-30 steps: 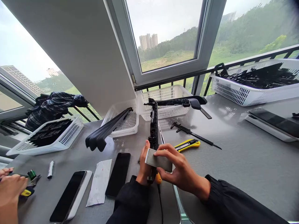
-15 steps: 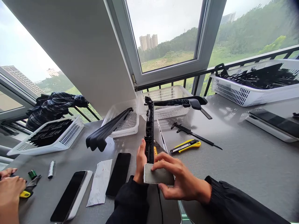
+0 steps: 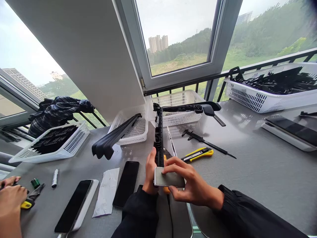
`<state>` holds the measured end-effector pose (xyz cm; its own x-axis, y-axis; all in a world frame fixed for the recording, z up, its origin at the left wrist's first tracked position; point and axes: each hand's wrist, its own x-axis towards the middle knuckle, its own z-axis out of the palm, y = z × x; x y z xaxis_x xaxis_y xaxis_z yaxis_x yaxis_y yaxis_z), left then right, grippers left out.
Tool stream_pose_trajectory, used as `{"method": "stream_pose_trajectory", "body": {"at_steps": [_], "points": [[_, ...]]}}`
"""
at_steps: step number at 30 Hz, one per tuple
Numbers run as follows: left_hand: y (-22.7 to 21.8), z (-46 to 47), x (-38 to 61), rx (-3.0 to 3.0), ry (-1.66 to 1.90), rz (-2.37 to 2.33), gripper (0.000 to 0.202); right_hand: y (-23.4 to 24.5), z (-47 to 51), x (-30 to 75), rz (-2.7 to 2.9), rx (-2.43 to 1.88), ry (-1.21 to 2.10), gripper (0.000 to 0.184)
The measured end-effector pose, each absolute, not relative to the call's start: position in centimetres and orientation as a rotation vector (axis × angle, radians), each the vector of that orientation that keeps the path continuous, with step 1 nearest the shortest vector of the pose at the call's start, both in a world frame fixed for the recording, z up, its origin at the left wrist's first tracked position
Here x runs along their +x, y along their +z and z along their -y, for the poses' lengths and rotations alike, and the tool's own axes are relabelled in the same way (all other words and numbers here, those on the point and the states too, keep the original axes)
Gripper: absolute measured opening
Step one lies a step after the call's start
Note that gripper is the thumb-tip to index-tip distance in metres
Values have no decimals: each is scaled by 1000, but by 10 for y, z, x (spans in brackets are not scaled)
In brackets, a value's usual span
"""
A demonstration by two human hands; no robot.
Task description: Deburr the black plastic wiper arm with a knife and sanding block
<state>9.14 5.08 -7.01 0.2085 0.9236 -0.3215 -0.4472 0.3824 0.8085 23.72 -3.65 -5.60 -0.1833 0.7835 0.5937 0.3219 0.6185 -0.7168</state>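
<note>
My left hand (image 3: 150, 172) grips the near end of a long black plastic strip (image 3: 158, 132) that points away from me over the grey table (image 3: 247, 165). My right hand (image 3: 190, 183) holds a small grey rectangular block (image 3: 168, 178) flat against the near end of that strip, fingers pinched along its top edge. A yellow tool part (image 3: 165, 190) shows just under the block. A yellow utility knife (image 3: 198, 154) and a black caliper (image 3: 205, 142) lie just beyond my right hand.
White baskets (image 3: 178, 99) (image 3: 131, 130) (image 3: 56, 148) (image 3: 267, 96) ring the table, some holding black parts. Two phones (image 3: 74, 205) (image 3: 126, 183) and a white paper (image 3: 106, 191) lie at the near left. Another person's hand (image 3: 10, 205) works at the left edge with a small tool.
The grey block slid toward me along the strip, then back up a little. The strip straightened from leaning right. The person's hand at left shifted slightly.
</note>
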Motion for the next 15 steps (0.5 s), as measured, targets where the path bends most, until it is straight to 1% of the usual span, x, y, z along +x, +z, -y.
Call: {"method": "stream_pose_trajectory", "body": {"at_steps": [4,5,7,10,11,12,15], "points": [[-67,-49,94,857,1216,-1080,29,-60,32,239,1640,-1084,398,46],[-67,-49,94,861,1231,-1110,27,-61,31,240,1617,-1100,382,45],[-69,-49,96,840,1229,-1161,30,-61,31,240,1630,-1061,397,47],[-72,-50,98,810,1162,-1135,44,-62,31,240,1707,-964,456,52],[-72,-50,98,811,1148,-1105,46,-62,31,240,1718,-965,459,52],[-71,-50,98,817,1150,-1077,45,-62,30,241,1712,-990,452,51],[-68,-49,96,820,1221,-1042,29,-61,28,244,1642,-1098,421,47]]}}
